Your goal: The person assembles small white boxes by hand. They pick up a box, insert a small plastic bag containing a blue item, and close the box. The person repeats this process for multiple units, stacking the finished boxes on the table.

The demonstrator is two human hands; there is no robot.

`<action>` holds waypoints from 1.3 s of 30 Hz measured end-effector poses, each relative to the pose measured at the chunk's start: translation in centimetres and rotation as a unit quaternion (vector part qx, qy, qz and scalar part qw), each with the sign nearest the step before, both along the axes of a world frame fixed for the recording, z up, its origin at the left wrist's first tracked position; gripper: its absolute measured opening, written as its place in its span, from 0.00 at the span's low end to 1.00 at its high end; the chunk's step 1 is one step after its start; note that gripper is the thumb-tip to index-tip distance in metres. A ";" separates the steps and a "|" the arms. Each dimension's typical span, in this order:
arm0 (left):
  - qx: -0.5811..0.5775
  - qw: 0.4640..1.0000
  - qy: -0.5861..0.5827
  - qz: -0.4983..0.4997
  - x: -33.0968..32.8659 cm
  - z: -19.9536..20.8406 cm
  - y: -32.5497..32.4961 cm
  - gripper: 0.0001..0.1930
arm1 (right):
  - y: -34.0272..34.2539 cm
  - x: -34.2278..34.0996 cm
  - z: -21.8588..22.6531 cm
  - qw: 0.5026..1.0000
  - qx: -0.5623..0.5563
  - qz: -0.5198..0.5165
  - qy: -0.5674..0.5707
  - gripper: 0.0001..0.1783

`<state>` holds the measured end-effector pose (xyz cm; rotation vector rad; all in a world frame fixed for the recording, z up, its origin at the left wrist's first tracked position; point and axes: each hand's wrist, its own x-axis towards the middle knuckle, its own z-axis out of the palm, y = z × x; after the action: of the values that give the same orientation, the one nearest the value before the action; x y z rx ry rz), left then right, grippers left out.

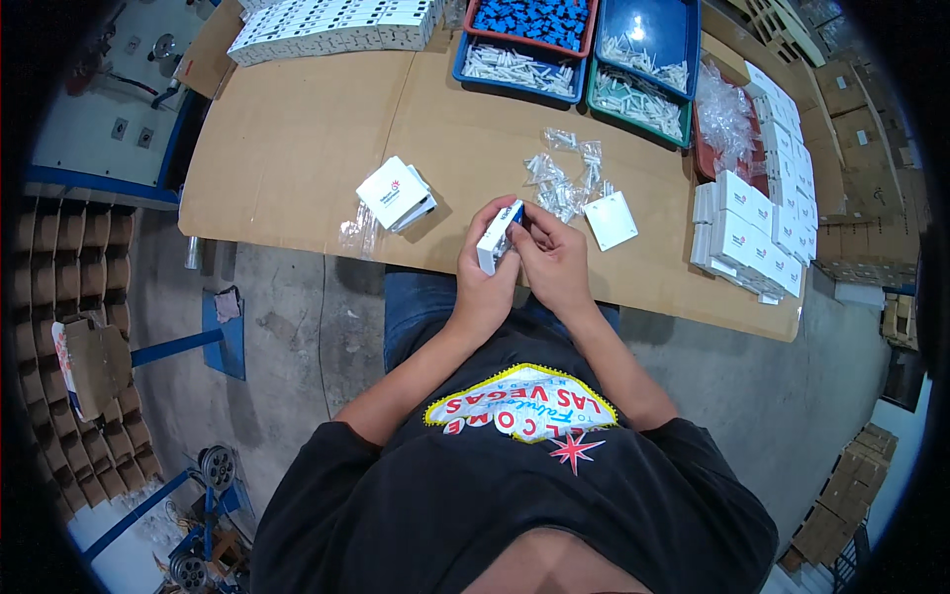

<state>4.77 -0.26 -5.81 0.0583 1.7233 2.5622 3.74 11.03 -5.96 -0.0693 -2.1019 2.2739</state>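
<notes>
Close to the table's near edge, a small white box point(488, 255) with a dark blue part along one side is held on edge between both hands. My left hand point(483, 287) wraps round it from the left. My right hand point(556, 265) has its fingers closed at the blue side; whether they pinch a separate piece is hidden. Just right of the hands lies a square white plate point(611, 221) with small holes. Beyond it are several clear bags of small white parts point(556, 188). A short stack of flat white boxes point(396, 193) sits to the left.
Along the back stand trays: a red one of blue pieces point(529, 22), a blue one point(515, 77) and a green one point(638, 107) of white parts. A red bin holds clear plastic bags point(727, 114). White boxes are stacked right point(747, 233) and far left point(332, 28).
</notes>
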 end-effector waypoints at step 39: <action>-0.066 0.998 0.015 0.006 0.3 -0.1 0.0 0.29 | -0.8 1.6 0.0 0.998 -0.013 -0.051 0.018 0.18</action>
<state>5.08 -0.24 -5.89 0.0822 1.9055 2.4605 5.35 10.27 -5.99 -0.1318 -2.0028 2.2281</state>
